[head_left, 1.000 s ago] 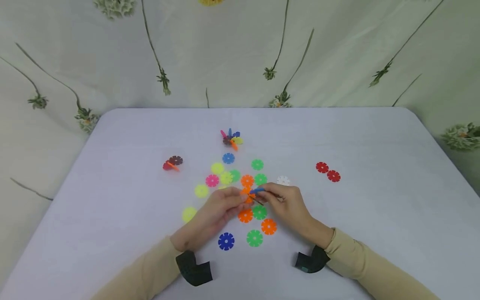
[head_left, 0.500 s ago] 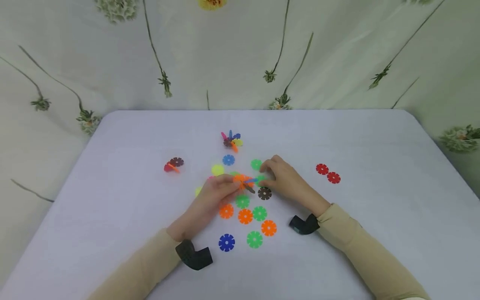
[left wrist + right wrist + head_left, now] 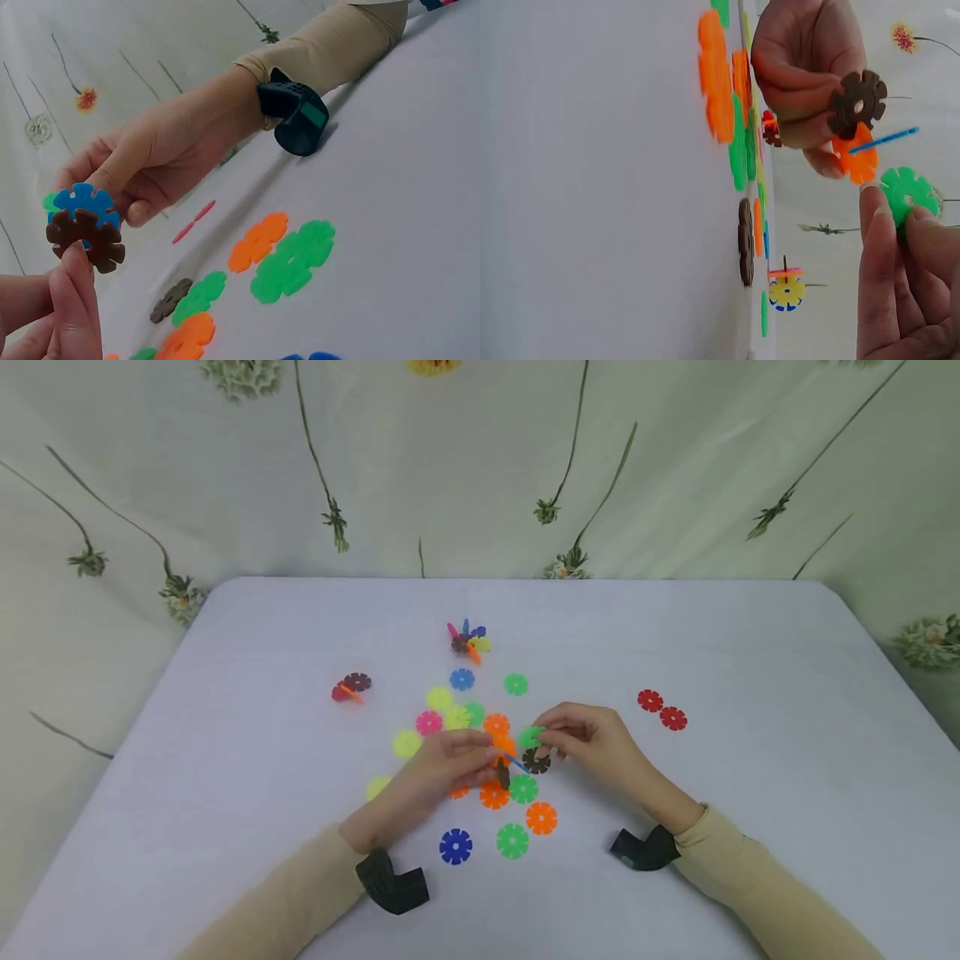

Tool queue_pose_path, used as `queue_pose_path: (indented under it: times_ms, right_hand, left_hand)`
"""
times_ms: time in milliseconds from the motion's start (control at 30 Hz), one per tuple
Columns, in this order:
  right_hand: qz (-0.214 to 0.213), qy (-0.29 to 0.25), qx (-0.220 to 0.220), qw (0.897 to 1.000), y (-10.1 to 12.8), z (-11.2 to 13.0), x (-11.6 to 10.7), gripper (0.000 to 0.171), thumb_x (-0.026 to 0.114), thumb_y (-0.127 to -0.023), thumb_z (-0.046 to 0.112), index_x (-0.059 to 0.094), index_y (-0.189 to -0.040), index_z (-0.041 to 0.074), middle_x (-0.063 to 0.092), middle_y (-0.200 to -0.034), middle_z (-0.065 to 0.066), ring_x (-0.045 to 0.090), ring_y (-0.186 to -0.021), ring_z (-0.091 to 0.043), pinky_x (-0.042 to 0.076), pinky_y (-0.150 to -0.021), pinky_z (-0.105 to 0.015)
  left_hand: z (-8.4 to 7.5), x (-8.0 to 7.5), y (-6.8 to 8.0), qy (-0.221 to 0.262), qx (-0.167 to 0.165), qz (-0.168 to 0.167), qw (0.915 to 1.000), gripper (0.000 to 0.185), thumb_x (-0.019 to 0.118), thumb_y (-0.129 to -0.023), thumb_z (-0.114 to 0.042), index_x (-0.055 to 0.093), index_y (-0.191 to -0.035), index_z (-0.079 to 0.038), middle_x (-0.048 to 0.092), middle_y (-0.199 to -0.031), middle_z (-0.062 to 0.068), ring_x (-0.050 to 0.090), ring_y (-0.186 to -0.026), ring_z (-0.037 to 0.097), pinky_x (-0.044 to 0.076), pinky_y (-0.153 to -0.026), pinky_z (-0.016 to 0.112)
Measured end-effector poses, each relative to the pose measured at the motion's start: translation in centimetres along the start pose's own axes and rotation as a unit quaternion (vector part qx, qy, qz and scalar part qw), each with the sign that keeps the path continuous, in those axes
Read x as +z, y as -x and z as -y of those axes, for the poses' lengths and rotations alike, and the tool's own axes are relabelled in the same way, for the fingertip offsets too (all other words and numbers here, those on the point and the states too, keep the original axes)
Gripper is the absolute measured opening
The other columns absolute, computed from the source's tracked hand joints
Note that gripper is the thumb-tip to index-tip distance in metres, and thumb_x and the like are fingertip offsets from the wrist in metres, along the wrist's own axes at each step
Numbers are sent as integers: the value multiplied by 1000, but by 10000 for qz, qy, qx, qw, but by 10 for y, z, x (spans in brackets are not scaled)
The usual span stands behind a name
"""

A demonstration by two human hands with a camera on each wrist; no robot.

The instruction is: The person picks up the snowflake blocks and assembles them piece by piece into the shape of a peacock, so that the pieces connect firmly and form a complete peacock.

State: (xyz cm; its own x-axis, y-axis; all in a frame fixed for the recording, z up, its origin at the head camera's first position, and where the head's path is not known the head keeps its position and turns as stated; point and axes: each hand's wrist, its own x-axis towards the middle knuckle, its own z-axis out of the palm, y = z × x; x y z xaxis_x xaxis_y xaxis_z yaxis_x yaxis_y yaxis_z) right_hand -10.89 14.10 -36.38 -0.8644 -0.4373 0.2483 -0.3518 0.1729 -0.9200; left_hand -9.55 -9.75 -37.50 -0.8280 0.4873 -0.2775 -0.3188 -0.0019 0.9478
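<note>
In the head view my left hand [image 3: 453,764] holds a small cluster of notched plastic discs slotted together: an orange disc [image 3: 861,161], a blue disc [image 3: 891,139] and a brown disc [image 3: 870,94]. Facing it, my right hand [image 3: 600,752] pinches a green notched disc [image 3: 909,193] between thumb and fingers. The green disc is close beside the cluster, raised off the table in the right wrist view. A dark brown disc [image 3: 537,762] lies on the table under the hands. From the left wrist view, the brown disc covers part of the blue one.
Loose discs lie around the hands, among them a dark blue disc [image 3: 456,847], a pink disc [image 3: 429,723] and yellow discs [image 3: 407,743]. An assembled cluster [image 3: 468,643] sits farther back, a smaller one [image 3: 351,688] at left. Two red discs [image 3: 662,709] lie right.
My right hand let go of the blue disc, which stays in the left hand's cluster. It reached away to a green disc on the table, picked it up and brought it back toward the cluster.
</note>
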Motion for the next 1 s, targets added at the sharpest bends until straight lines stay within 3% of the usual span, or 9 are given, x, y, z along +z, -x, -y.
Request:
queue_pose_path:
  times_ms: [200,367,500,667,833,900,1000]
  right_hand:
    - [-8,-170,-283,9995,8,-1,12,12,64,-83,-9,61,-92,-3,68,-79,-11,67,-71,-21,55,-62,-32]
    - [54,448,-712,9964,11,0,15,14,66,-81,-9,65,-92,0,67,-78,-4,65,-68,-15,54,-64,-29]
    - [136,1091,-1114,9877,15,3,17,19,68,-78,-11,67,-91,3,67,-79,0,64,-69,-10,54,-66,-25]
    - [84,1609,-1305,9783,17,6,19,19,71,-77,-9,68,-89,4,67,-81,1,63,-72,-8,52,-68,-22]
    - [37,1502,-1127,9822,14,7,17,17,71,-78,-6,68,-91,4,67,-81,0,63,-72,-8,53,-69,-23]
    - [2,1528,-818,9849,12,7,14,17,71,-80,-4,68,-94,5,67,-82,2,63,-72,-7,53,-68,-24]
    - [-34,1876,-304,9818,9,6,4,20,72,-80,1,68,-99,6,67,-87,3,60,-74,-8,52,-66,-25]
  left_hand:
    - [-2,7,1,575,-245,40,9980,35,62,-91,-11,52,-118,9,62,-100,15,63,-89,21,48,-87,31]
    - [-5,10,4,623,-260,17,9977,26,60,-92,-7,52,-111,9,62,-95,12,62,-84,20,49,-84,30]
    - [-6,12,6,501,-301,-76,9983,18,59,-91,-4,56,-104,7,62,-88,9,61,-78,18,51,-79,27]
    - [-4,16,5,561,-349,-160,9977,12,57,-90,0,56,-100,7,62,-85,7,60,-73,16,51,-76,26]
    - [-7,13,5,332,-221,-113,9991,19,60,-91,-7,56,-105,5,65,-90,12,63,-80,21,51,-81,30]
    - [-10,7,6,-39,-83,-33,10000,26,62,-91,-17,58,-108,1,65,-97,12,64,-88,23,49,-84,31]
    - [-22,-8,8,-626,84,-189,9978,32,61,-92,-29,59,-113,-6,65,-106,10,63,-97,25,48,-87,33]
